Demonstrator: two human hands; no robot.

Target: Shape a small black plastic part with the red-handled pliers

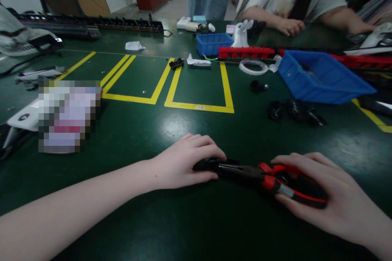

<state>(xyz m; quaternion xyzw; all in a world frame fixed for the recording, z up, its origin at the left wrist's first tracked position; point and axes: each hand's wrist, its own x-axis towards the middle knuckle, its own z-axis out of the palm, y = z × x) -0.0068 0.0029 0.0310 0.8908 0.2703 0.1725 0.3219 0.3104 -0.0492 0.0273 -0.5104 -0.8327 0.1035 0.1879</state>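
My right hand (pixel 330 187) is wrapped round the red and black handles of long-nose pliers (pixel 245 170), whose dark jaws point left. Between the thumb and fingers of my left hand (pixel 190 161) is a small black part (pixel 203 164); the palm and fingers hide much of it. The plier tips meet this part at my left fingertips. Whether the jaws grip it I cannot tell. Both hands are low over the dark green table (pixel 147 220).
A blue bin (pixel 324 77) stands at the right, with black parts (pixel 295 110) before it. Behind are a tape roll (pixel 253 67) and a smaller blue bin (pixel 213 43). Yellow tape outlines (pixel 199 108) mark the table. Across it sits a person (pixel 294 7). A blurred-out device (pixel 70 118) lies left.
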